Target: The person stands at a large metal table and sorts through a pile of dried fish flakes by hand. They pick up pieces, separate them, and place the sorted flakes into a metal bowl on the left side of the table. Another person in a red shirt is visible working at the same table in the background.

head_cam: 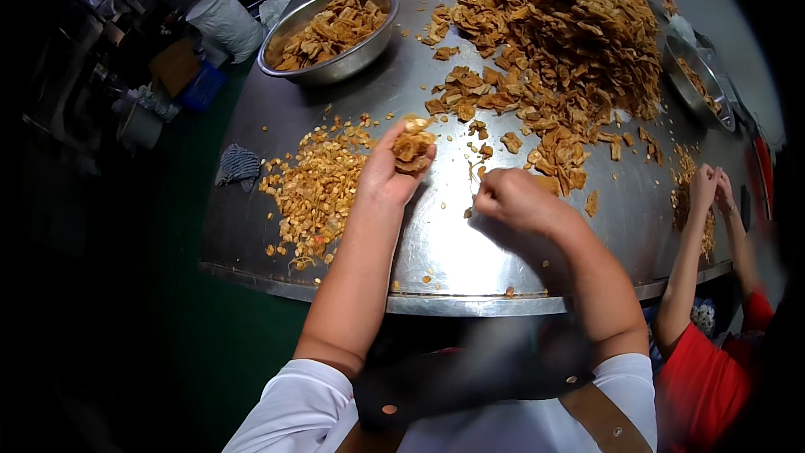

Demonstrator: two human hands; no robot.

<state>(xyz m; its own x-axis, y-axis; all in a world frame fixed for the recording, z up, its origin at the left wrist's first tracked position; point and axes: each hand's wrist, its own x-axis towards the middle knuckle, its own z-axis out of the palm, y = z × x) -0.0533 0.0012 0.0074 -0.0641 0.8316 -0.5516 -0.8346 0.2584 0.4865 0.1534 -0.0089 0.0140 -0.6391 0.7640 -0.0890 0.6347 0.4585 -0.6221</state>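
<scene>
My left hand (399,167), palm up, holds several brown dried food pieces (413,146) above the steel table (453,245). To its right, my right hand (512,198) is curled low over the table beside loose pieces; whether something is between its fingers cannot be seen. A spread of small yellowish seeds and crumbs (314,195) lies left of my left forearm. Beyond my hands rises a large heap of flat brown dried pieces (566,38), its near end reaching toward my right hand. A steel bowl (371,60) with similar pieces stands at the back left.
A crumpled blue-grey cloth (238,167) lies at the table's left edge. At the right, a co-worker in a red shirt (704,384) has both hands over another crumb pile (682,201), near a second steel bowl (695,85). Other people's arms reach in at the far edge.
</scene>
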